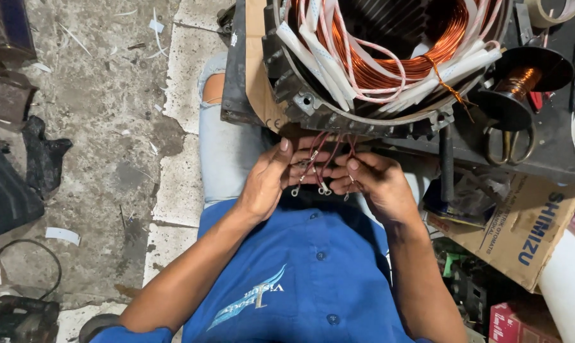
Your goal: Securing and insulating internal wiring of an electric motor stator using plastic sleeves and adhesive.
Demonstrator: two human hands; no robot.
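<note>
Nearest the camera, two bare forearms come out of a blue shirt (313,286) with three buttons showing down its front. The left hand (268,181) and the right hand (379,187) meet just below the motor, both working one bundle of thin red lead wires (319,159). The fingers (281,159) of the left hand are curled round the wires, thumb up along them; the right hand pinches a few strands between thumb and forefinger. About five or six wires can be counted, and at least three end in small metal ring terminals (323,188); the rest are hidden between the fingers, so an exact count is not possible. The wires run with their long axis roughly vertical in the view, from the motor housing down toward the person, terminals pointing at the chest.

Beyond the hands, one motor stator (338,108) lies on its side, open end facing the camera, its top cut off by the frame. Inside is copper winding (389,73) with white sleeving (319,57) looped over it. To the right on the dark bench (554,159) stand one spool of copper wire (522,79) and one pair of scissors (508,143), partly covered. One cardboard box (522,228) leans below the bench
</note>
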